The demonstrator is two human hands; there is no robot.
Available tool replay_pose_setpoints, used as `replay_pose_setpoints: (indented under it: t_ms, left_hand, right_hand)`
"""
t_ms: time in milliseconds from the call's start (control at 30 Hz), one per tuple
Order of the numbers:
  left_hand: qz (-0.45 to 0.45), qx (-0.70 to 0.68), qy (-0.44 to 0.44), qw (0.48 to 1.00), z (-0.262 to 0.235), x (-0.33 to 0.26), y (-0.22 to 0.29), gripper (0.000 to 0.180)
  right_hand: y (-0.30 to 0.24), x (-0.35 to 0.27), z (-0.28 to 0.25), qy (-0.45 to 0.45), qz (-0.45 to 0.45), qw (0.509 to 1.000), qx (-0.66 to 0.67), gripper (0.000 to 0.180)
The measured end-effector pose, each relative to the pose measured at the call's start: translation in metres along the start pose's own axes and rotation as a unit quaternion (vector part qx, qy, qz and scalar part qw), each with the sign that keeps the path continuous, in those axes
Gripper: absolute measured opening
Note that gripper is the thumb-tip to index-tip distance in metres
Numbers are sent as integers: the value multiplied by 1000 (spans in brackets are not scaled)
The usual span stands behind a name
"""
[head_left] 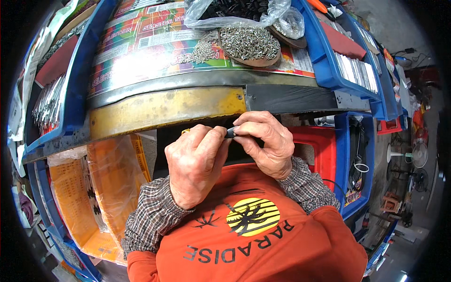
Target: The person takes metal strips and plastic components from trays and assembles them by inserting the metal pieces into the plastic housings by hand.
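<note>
A small dark cylindrical part (230, 132) is held just below the front edge of the desk (164, 108), between both hands and above the orange shirt. It is pinched at one end by the thumb and fingertips of the right hand (263, 143), whose grip is pressed together on it; the other end is met by the curled fingers of the left hand (195, 162), closed around it and around something yellow (186, 131) that barely shows behind the knuckles. What the yellow piece is cannot be told.

The part is judged light and stiff, probably smooth enough to slip, so a fingertip pinch near each end would suit it better than a full fist.

One such part is seen in the hands. On the desk, two shallow dishes are counted: a brown dish (249, 47) heaped with small metal pieces too many to count, and another dish (289, 33) partly under a clear plastic bag (225, 14). A loose scatter of the same metal pieces (199, 51) lies just beside the heaped dish
</note>
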State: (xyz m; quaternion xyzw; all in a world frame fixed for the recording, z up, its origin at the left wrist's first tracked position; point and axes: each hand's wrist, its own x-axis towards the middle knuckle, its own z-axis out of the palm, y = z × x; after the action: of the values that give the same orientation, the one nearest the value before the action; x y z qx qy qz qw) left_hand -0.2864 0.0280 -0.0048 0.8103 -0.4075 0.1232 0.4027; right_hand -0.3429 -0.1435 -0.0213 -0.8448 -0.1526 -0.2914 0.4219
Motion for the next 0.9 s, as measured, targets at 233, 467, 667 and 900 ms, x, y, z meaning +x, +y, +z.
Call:
replay_pose_setpoints:
  t_ms: [233,467,667,900]
  left_hand:
    - [14,14,9,1000,1,-2,-1,22]
    - [2,30,-26,999,-1,-2,3,22]
    - [30,33,13,999,6,-4,-1,23]
    - [-21,-85,-35,996,-7,0,-3,18]
  right_hand:
    - [-10,-5,3,11,157,978,135,28]
    - [-18,6,1,-35,399,856,328,19]
    - [-20,-2,14,19,399,856,328,14]
    - [-2,-14,20,45,314,838,445,24]
